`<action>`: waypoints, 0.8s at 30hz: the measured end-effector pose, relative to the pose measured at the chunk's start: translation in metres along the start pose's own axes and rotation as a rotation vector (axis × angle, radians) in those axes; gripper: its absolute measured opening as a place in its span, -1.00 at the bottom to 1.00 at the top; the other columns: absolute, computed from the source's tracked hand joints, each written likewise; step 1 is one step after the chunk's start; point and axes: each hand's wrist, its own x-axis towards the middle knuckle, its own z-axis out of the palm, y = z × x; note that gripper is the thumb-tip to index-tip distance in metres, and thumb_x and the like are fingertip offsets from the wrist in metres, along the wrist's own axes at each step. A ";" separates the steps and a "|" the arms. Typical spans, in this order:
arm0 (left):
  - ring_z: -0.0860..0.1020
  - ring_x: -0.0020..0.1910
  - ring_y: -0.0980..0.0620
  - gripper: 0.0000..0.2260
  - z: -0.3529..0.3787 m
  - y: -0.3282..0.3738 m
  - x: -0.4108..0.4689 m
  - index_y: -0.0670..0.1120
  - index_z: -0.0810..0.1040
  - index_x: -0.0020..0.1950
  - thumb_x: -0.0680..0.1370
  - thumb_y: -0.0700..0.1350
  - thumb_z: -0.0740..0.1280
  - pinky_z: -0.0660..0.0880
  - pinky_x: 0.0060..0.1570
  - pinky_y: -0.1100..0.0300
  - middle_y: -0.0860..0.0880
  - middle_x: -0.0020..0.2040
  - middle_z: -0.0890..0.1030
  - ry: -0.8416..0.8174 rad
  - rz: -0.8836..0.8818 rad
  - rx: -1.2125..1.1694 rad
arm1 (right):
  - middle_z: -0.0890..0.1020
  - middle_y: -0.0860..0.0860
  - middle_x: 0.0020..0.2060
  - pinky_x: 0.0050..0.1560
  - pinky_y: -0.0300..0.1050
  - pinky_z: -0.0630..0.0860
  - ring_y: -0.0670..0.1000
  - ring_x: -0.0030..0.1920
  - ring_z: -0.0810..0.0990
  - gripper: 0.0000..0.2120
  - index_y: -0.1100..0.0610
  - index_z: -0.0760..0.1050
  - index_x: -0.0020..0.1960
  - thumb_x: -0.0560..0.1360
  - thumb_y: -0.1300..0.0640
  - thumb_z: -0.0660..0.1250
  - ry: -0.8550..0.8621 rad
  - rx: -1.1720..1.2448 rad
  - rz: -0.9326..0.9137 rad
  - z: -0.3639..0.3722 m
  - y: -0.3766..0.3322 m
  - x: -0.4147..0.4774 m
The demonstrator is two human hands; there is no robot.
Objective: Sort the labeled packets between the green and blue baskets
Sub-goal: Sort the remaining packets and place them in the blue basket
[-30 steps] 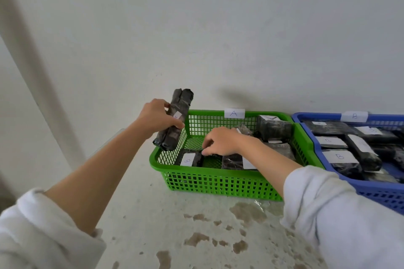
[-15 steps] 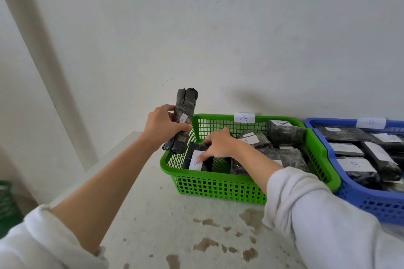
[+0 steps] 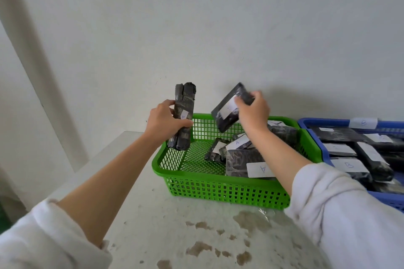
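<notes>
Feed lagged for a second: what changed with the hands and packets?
The right hand, which was down in the green basket, gripped a dark packet and lifted it above the rim. The left hand still holds its A-labelled bundle upright at the basket's left edge. Blue basket unchanged.

The blue plastic mesh basket [image 3: 328, 122] at the right of the frame is cut off by the right edge, so only its left part shows. The white paper label [image 3: 227, 109] on the flat dark packet [image 3: 227, 113], raised in the upper middle of the frame, is motion-blurred and its letter cannot be read; the right hand [image 3: 253, 111] covers the packet's upper right end. The white sleeves [image 3: 354, 225] run off the bottom corners.
</notes>
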 end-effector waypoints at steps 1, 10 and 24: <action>0.57 -0.06 -0.04 -0.31 0.006 0.001 0.001 -0.10 0.40 0.34 0.27 -0.03 0.56 0.55 0.00 0.06 -0.03 -0.07 0.57 -0.044 0.003 0.048 | 0.55 0.02 -0.11 -0.29 -0.32 0.43 -0.06 -0.22 0.51 -0.76 0.20 0.43 0.08 0.51 0.09 0.33 0.092 0.006 -0.050 -0.008 -0.002 0.005; 0.49 -0.19 0.00 -0.61 0.063 -0.005 -0.003 -0.15 0.43 -0.04 0.35 0.04 0.50 0.49 -0.13 0.18 -0.02 -0.19 0.52 -0.558 -0.040 0.632 | 0.51 -0.01 -0.15 -0.32 -0.37 0.28 -0.02 -0.18 0.47 -0.74 0.22 0.44 0.12 0.49 0.11 0.33 0.287 0.035 -0.089 -0.058 0.009 0.030; 0.49 0.21 -0.08 -0.43 0.113 0.036 0.002 -0.14 0.39 0.36 0.48 0.18 0.32 0.42 0.16 0.11 -0.09 0.26 0.51 -0.755 0.207 0.347 | 0.54 -0.01 -0.14 -0.35 -0.35 0.33 -0.05 -0.19 0.50 -0.80 0.15 0.46 0.05 0.48 0.09 0.35 0.217 0.091 -0.034 -0.080 0.030 0.035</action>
